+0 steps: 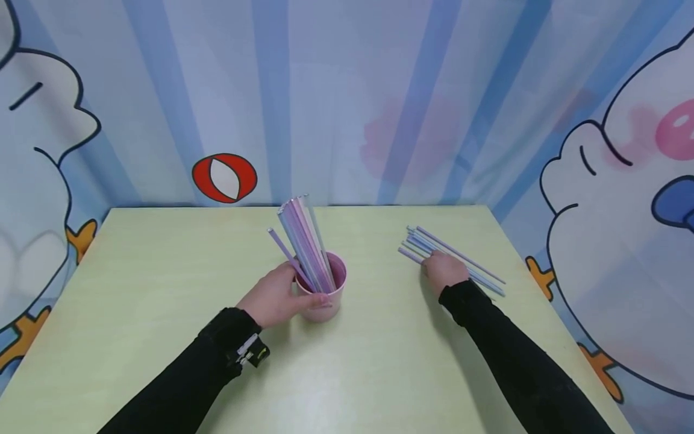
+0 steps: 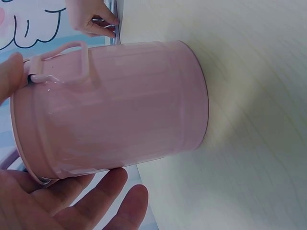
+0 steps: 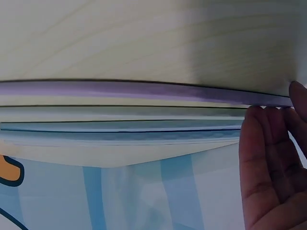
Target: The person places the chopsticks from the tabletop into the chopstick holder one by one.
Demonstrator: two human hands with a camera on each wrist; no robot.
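My left hand [image 1: 273,296] grips a small pink bucket [image 2: 129,100] near its rim, thumb on one side and fingers on the other. The bucket stands upright on the table, its wire handle folded against the side. Several purple, pink and pale blue straws [image 1: 310,247] stand in it, one purple straw leaning apart toward the left. On the right, my right hand [image 1: 446,272] is over a loose group of straws [image 1: 484,280] lying on the table. Its thumb and fingertips [image 3: 254,112] pinch the end of a purple straw [image 3: 120,89], beside paler straws.
The pale wooden table [image 1: 179,271] ends at the back against a light blue striped curtain [image 1: 336,120]. Printed cartoon figures cover the cloth on both sides. A black band with a small device [image 1: 252,349] is on the left wrist.
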